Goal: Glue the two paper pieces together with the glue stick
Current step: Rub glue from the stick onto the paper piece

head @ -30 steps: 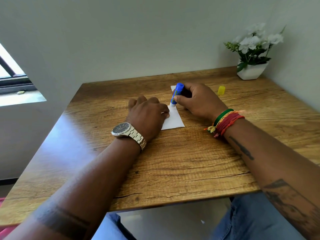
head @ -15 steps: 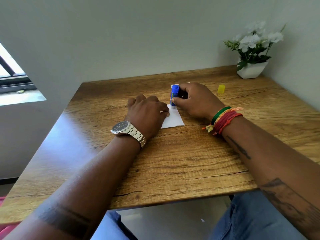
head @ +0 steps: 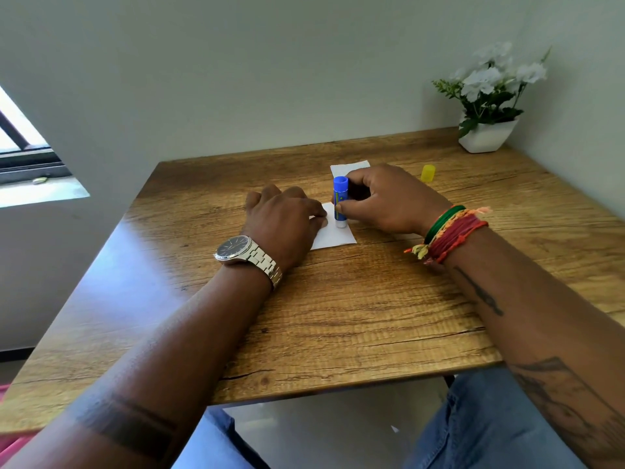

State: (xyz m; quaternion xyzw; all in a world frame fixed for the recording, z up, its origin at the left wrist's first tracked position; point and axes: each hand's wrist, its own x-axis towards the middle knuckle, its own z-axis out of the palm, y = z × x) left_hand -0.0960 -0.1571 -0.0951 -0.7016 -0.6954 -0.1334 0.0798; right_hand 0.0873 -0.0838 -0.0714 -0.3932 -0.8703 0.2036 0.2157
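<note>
So we've got the glue stick (head: pixel 340 202) pinched upright in our right hand (head: pixel 389 201), tip down on the paper (head: pixel 334 236) mid-frame on the table (head: pixel 338 316). Our left hand (head: pixel 282 220) lies on the paper's left side, fingers bent, pinning it. A second paper (head: pixel 348 168) peeks out just above; the yellow cap (head: pixel 428 172) sits right of it.

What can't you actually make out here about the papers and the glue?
All from the head view:
- Glue on the near paper: any film is too faint to see.
- Far paper: the right hand covers most of it.
- Whether the two papers overlap: hidden behind the glue stick and both hands.
- Left hand fingertips: hidden by its own knuckles.
- Glue stick label: too small to read.
</note>
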